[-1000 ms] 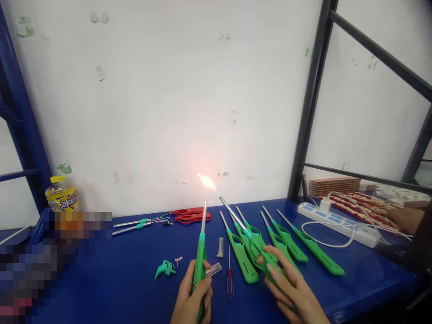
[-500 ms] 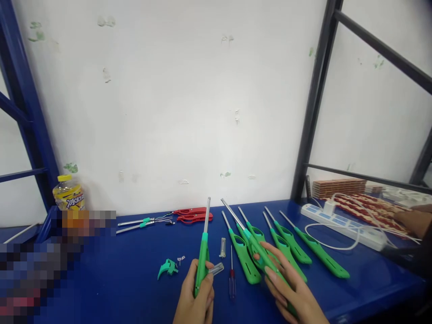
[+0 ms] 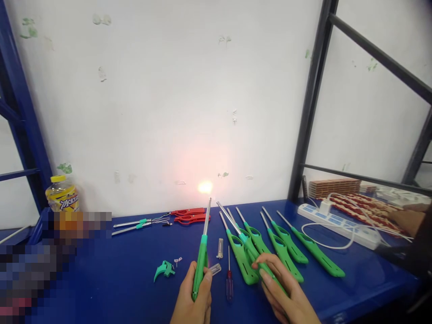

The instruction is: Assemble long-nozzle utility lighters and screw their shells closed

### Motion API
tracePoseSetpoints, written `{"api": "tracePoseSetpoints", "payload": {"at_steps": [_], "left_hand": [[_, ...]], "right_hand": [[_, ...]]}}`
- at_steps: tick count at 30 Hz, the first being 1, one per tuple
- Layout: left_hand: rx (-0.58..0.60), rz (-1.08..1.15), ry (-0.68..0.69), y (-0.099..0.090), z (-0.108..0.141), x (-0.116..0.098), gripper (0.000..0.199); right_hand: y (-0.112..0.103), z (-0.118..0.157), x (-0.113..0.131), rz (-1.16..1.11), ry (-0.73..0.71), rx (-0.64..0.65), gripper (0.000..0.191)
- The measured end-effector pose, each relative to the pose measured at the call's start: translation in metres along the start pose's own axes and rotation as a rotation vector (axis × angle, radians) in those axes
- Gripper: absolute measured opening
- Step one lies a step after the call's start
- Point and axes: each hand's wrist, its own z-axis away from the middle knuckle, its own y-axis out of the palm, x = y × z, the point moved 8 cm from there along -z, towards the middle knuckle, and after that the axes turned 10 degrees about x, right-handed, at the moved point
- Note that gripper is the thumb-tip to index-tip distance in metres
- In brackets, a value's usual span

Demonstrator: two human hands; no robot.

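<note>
My left hand is wrapped round a green long-necked lighter, held upright. A bright flame glows at its metal tip. My right hand grips a second green lighter, tilted up to the left. Under and beside it, several more green lighters lie on the blue table. Between my hands are a screwdriver and two small clear cartridges, one close to my left fingers.
A green trigger part and tiny pieces lie left. Red casings and metal tubes are at the back. A white power strip with cable lies right, near another person's hand. A yellow-capped bottle stands far left.
A flame has appeared at the tip of the left lighter. The view has shifted slightly. Both hands still hold their lighters.
</note>
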Motion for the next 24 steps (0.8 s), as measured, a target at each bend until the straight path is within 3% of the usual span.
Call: {"api": "tracePoseSetpoints", "payload": {"at_steps": [9, 17, 24], "left_hand": [[-0.131, 0.050, -0.017, -0.006, 0.002, 0.004, 0.086], [0.086, -0.047, 0.004, 0.006, 0.000, -0.005, 0.077], [0.129, -0.063, -0.004, 0.012, 0.002, -0.010, 0.067]], "right_hand": [[-0.004, 0.000, -0.012, 0.012, 0.076, 0.023, 0.050], [-0.002, -0.001, -0.011, 0.036, 0.074, 0.074, 0.073], [-0.001, -0.001, -0.007, 0.039, 0.057, 0.077, 0.076]]}}
